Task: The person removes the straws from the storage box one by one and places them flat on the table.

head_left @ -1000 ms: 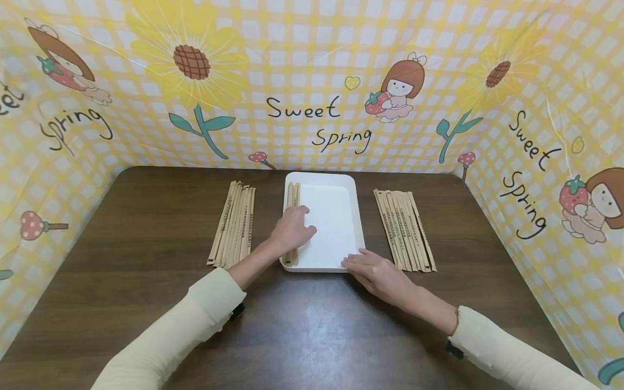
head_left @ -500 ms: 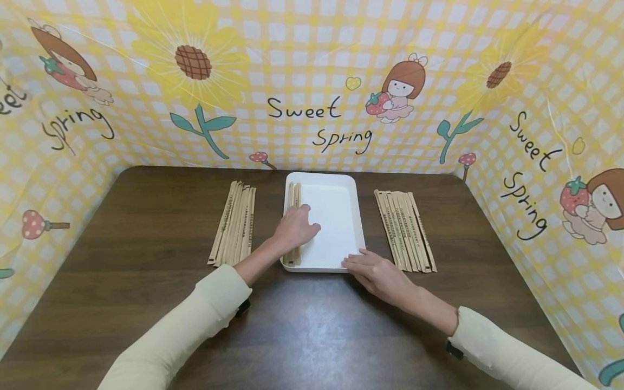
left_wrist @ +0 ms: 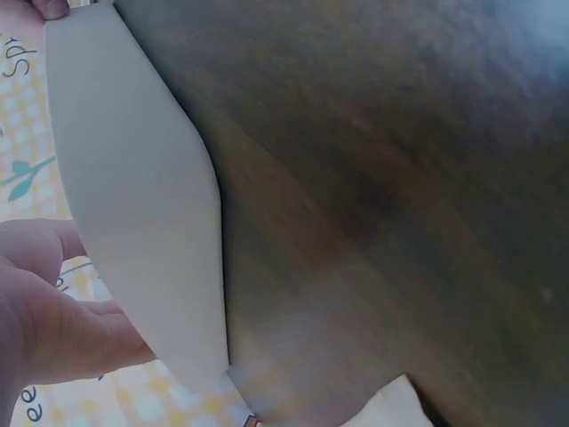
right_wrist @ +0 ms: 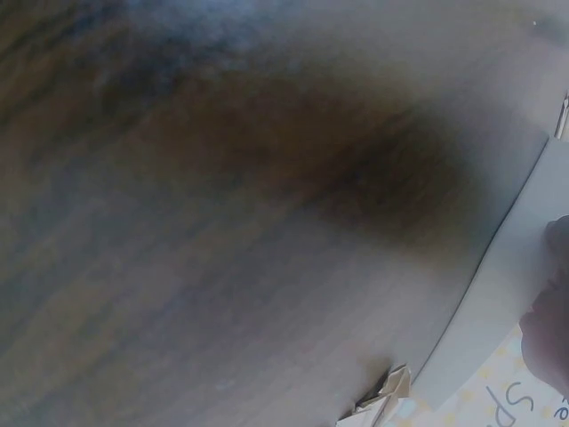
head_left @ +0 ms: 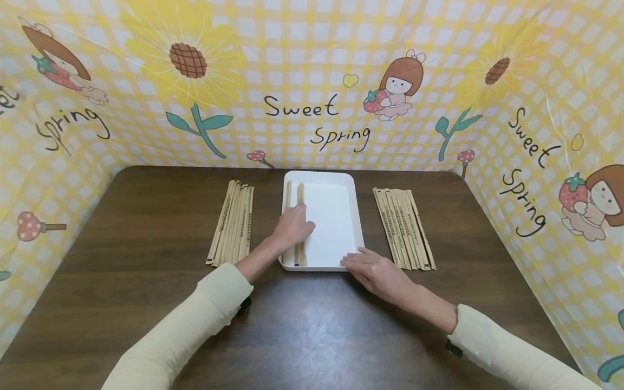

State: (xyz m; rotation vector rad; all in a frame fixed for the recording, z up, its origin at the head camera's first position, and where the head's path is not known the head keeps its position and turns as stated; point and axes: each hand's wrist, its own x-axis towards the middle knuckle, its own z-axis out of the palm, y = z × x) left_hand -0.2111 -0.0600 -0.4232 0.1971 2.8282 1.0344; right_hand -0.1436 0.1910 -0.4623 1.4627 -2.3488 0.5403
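Note:
In the head view a white rectangular tray (head_left: 333,233) stands at the table's far middle. My left hand (head_left: 294,223) is over its left part, on slim paper-wrapped sticks (head_left: 300,253) that lie lengthwise there; its fingertips are hidden, so a pinch or a press cannot be told apart. Another wrapped stick (head_left: 289,193) lies by the tray's left wall. In the left wrist view the thumb and a finger (left_wrist: 107,342) show beyond the tray's wall (left_wrist: 142,178). My right hand (head_left: 377,273) rests at the tray's near right corner, its fingers extended and touching the rim.
A bundle of several wrapped sticks (head_left: 231,225) lies left of the tray, and a similar bundle (head_left: 404,227) lies to its right. The dark wooden table (head_left: 317,325) ends at a yellow checked cloth backdrop (head_left: 312,59) on three sides.
Under my left hand the wrapped sticks have shifted right, leaving a gap to the one by the left wall. The left hand's finger and thumb have come nearer together. My right hand stays at the corner.

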